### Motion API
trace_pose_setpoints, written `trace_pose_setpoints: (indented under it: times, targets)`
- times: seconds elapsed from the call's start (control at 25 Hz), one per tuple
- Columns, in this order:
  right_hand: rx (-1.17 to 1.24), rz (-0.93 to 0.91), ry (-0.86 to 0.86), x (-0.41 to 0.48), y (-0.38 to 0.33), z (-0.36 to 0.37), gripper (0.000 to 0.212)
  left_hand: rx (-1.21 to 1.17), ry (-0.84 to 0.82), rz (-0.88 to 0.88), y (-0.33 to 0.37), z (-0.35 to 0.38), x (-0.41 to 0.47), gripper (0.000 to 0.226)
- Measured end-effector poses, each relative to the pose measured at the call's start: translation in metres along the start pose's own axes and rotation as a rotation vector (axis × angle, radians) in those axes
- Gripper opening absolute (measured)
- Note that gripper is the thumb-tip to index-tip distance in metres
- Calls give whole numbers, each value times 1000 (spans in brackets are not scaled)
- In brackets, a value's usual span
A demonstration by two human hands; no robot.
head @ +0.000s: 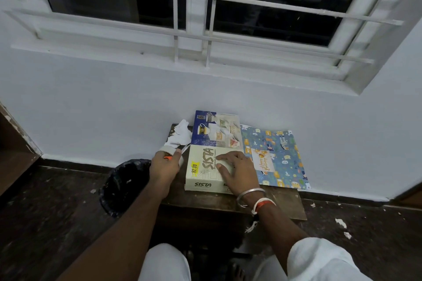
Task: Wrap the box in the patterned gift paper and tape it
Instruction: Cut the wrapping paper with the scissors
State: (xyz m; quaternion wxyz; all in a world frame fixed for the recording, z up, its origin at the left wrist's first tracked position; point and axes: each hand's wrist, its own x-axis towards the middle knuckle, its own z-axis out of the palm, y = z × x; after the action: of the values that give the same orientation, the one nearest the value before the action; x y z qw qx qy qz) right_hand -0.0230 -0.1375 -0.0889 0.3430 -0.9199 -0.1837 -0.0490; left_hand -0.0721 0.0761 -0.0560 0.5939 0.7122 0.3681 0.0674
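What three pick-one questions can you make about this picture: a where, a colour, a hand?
1. Which side of the box is the gift paper on? A left B right C on top
2. What colour is the paper mostly? A red B blue C green
3. What does the right hand do? A rests flat on the box B grips tape C hangs idle
Answers: B, it lies by the box's right edge; B, blue background; A, fingers spread on its top, while the left hand grips the tape roll.
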Motion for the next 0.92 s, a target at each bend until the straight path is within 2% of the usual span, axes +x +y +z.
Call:
trace_pose_setpoints:
  times: [0.08,0.2,0.28,0.36,0.4,0.52,0.6,0.68,0.72,0.8,0.88,0.92]
  targets:
    - [-8,-7,-6,0,1,2,32,296,25,167,1,-6,7,47]
    - [-17,-5,-8,2,4,4,35,678,-8,285,13,-16,18,46]
    - [-5,-7,-11,2,3,2,34,783,-26,336,19,-16,21,44]
    - [-14,1,13,-2,-3,-1,38,734,-27,343,18,-11,18,43]
    - [-34,38,56,-5,-4,-1,47,690,-19,338,16,-7,15,42]
    - [-10,270,198,-14,-1,-5,68,653,-5,341,5,2,8,39]
    - [92,329,144,-17,6,-7,67,647,-6,328,0,5,4,38]
    - [183,302,89,-21,10,-13,61,623,-4,298,-5,8,1,38]
    - [186,287,116,-22,13,-19,59,611,-2,287,-7,8,0,38]
    - [66,333,269,-24,27,-34,59,597,7,276,-9,9,0,41]
    - [-76,584,464,-23,50,-52,71,584,33,286,-8,8,3,42]
    - [-49,748,557,-24,63,-62,82,565,50,285,-6,8,6,43]
